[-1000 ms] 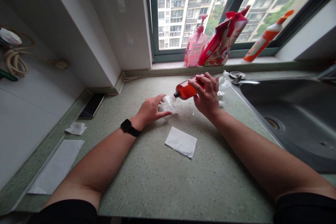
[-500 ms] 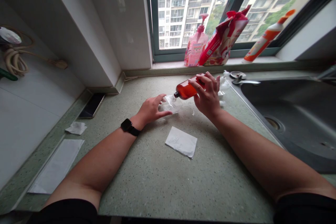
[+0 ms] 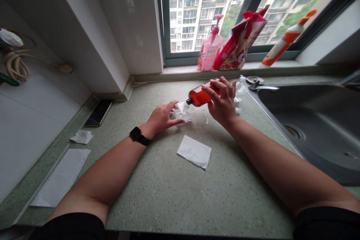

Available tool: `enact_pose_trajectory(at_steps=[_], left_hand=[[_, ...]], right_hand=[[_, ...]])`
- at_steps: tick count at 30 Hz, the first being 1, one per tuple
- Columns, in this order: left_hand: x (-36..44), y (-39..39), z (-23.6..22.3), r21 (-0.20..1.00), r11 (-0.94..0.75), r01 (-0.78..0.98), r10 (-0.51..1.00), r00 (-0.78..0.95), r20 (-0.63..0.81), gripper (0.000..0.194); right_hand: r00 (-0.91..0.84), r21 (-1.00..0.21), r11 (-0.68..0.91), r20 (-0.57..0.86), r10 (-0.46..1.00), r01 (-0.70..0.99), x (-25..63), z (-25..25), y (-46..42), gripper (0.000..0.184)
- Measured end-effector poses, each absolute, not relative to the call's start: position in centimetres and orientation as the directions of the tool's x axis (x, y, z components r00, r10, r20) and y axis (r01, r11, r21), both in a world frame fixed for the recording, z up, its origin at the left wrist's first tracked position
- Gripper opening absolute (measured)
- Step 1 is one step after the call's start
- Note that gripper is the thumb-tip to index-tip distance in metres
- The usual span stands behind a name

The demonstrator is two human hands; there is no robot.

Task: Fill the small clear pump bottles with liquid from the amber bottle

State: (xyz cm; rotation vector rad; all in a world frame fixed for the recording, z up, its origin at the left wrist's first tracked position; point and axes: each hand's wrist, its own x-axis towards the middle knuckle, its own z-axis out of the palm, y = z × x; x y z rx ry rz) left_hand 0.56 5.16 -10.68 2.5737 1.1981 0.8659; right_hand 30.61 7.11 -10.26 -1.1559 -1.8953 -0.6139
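My right hand [image 3: 223,101] grips a red-orange see-through bottle [image 3: 200,95], tipped so its dark threaded neck points down to the left. Just under the neck, a small clear plastic container [image 3: 187,114] rests on the counter. My left hand [image 3: 164,117] holds that container from its left side, thumb in front and fingers behind. Clear liquid seems to run from the bottle's mouth into it, though the stream is hard to make out. A folded white paper towel [image 3: 194,152] lies on the counter in front of the container.
Behind my right hand stands a white pump top [image 3: 240,84], partly hidden. A steel sink [image 3: 306,116] is on the right. A phone [image 3: 99,113], a crumpled tissue [image 3: 81,137] and a folded paper sheet [image 3: 62,176] lie left. A pink pump bottle [image 3: 208,52] stands on the sill.
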Motion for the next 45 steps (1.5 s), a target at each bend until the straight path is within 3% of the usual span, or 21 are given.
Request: enact_pose_trajectory(at_steps=[16, 23, 36, 45], left_hand=[[0.53, 5.27, -10.81, 0.372, -0.668, 0.644, 0.739, 0.52, 0.428, 0.078], [0.45, 5.32, -11.07, 0.375, -0.68, 0.63, 0.728, 0.521, 0.445, 0.088], [0.51, 5.22, -10.93, 0.363, -0.681, 0.636, 0.726, 0.524, 0.444, 0.08], [0.46, 5.42, -10.95, 0.343, -0.747, 0.57, 0.654, 0.536, 0.534, 0.072]], right_hand=[[-0.253, -0.011, 0.453, 0.818, 0.517, 0.891, 30.73, -10.15, 7.11, 0.072], [-0.251, 0.0, 0.442, 0.824, 0.509, 0.897, 30.58, -10.11, 7.0, 0.07], [-0.262, -0.008, 0.475, 0.825, 0.5, 0.88, 30.71, -10.17, 7.09, 0.07], [-0.267, 0.012, 0.478, 0.841, 0.47, 0.878, 30.78, -10.36, 7.37, 0.08]])
